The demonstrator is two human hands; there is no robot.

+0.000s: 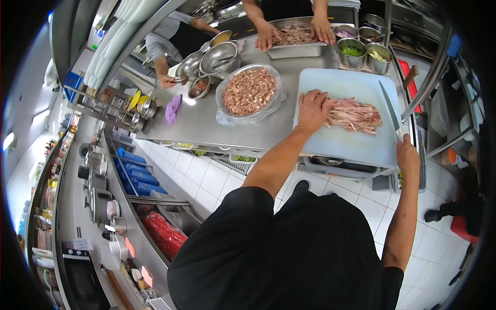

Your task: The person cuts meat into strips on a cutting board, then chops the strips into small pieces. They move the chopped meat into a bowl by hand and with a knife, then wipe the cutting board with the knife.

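Observation:
A long pile of thin raw meat strips (356, 117) lies on the white cutting board (330, 144). My left hand (313, 109) holds the left end of the pile, its fingers bent over the meat. At the board's right edge, my right hand (408, 154) is closed around the light handle of a kitchen knife (390, 109). The blade points away from me and lies along the right side of the board, apart from the meat. Left of the board, a plastic-lined bowl (223, 114) is full of diced meat (250, 91).
Across the table, another person's hands touch a metal tray (297, 50) of meat. A second co-worker reaches toward metal bowls (219, 58). Metal pots of chopped greens (352, 50) stand behind the board. A purple cloth (173, 109) lies left. A wooden-handled tool (411, 76) sits at the right.

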